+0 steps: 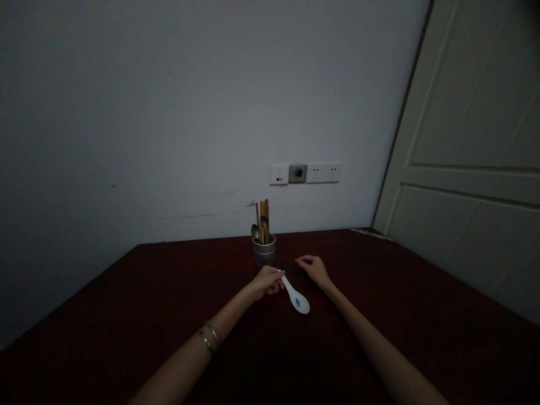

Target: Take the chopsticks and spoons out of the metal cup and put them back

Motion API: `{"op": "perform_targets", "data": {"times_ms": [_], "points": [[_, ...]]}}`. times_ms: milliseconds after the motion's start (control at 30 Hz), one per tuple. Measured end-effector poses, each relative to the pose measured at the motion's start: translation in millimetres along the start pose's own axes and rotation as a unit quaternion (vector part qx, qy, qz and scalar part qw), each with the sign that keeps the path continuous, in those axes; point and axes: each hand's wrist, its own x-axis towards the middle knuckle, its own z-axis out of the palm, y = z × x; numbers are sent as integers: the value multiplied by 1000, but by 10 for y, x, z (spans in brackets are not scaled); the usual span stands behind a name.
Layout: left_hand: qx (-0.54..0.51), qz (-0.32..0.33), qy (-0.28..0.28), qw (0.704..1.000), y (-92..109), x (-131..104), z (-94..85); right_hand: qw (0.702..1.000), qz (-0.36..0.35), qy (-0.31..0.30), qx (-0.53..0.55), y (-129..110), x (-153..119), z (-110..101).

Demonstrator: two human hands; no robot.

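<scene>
My left hand (269,279) is closed on the thin handle end of a white soup spoon (299,302) with a blue pattern in its bowl. The bowl points toward me and to the right, over the dark red table. To the right of the spoon, my right hand (314,269) is low over the tabletop with its fingers drawn together, and nothing shows in them. Just behind my left hand stands a metal cup (264,254). Several wooden chopsticks (266,219) and two metal spoons (255,231) stick up out of it.
The dark red table (189,275) reaches back to a pale wall. Wall sockets (323,173) and a dark switch plate (297,173) are mounted above its back edge. A panelled door (472,169) stands along the right side. A flat strip (371,233) lies at the back right corner.
</scene>
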Motion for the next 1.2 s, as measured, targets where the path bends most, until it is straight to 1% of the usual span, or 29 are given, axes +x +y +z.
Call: {"op": "perform_targets", "data": {"times_ms": [133,300,400,500,633,733,833,900,967,1033,1067,1133,1200], "points": [[-20,-10,-8,1000,-2,-10,-34,1000,-3,3,0,-1,2,-3],[-41,-4,-14,999,-5,-39,-46,1000,-4,-4,-1,20,5,-22],[-55,-8,-1,998,30,-50,-52,1000,0,-7,4,23,4,-29],[-46,9,17,999,179,-106,-81,1000,3,0,14,14,4,-25],[-31,58,34,997,516,-287,-182,999,10,9,49,3,9,-21],[-39,87,57,994,734,-455,-289,997,35,15,68,0,24,-34],[-49,119,83,988,855,-597,-387,992,77,10,99,-45,48,-59],[-48,133,100,985,891,-660,-438,986,117,0,121,-133,63,-76],[-41,139,111,983,904,-695,-476,980,147,-6,135,-280,68,-92],[-35,145,120,982,904,-706,-505,978,152,-15,140,-475,58,-112],[-34,150,123,980,900,-705,-516,979,147,-30,140,-583,47,-127],[-33,161,133,977,892,-697,-536,977,136,-85,138,-799,15,-170],[-34,170,143,974,884,-686,-550,969,139,-152,134,-992,-24,-236]]}}
